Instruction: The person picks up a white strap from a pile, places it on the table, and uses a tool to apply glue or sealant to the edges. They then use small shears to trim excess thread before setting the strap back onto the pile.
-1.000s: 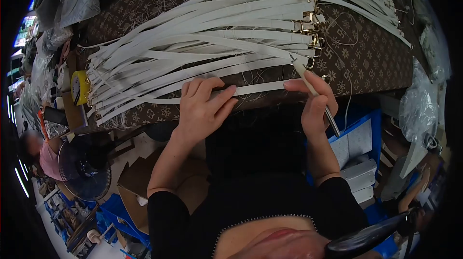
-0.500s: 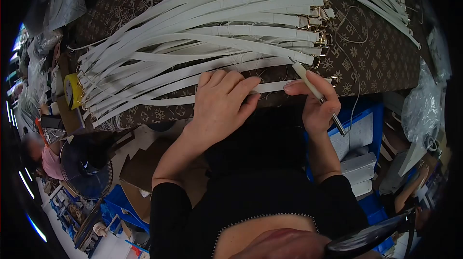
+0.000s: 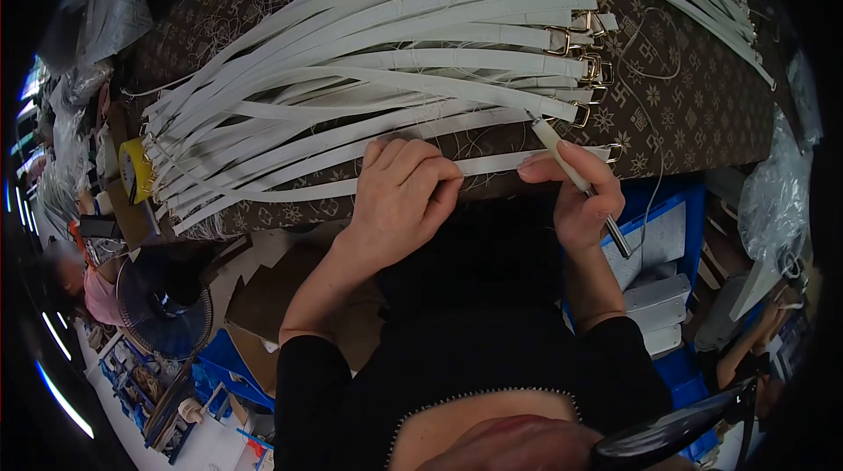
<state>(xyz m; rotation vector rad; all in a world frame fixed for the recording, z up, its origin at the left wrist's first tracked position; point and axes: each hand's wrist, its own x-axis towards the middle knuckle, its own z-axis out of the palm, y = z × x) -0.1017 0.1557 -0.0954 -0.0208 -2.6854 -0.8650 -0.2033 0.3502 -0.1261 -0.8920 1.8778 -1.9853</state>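
Gripped in the right hand (image 3: 587,194), the pen-like tool (image 3: 562,156) overhangs white straps (image 3: 518,160).

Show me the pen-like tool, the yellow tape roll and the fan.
Pen-like tool (image 3: 551,139): head view, on its pale barrel, near the tip.
Yellow tape roll (image 3: 142,169): head view, on its yellow side.
Fan (image 3: 167,317): head view, on the front of its round cage.

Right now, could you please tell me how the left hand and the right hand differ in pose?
The left hand curls its fingers in and shows no tool, while the right hand grips a pen-like tool. The left hand shows its back, whereas the right hand is more open, fingertips reaching inward. Both are bare and at the nearest white strap.
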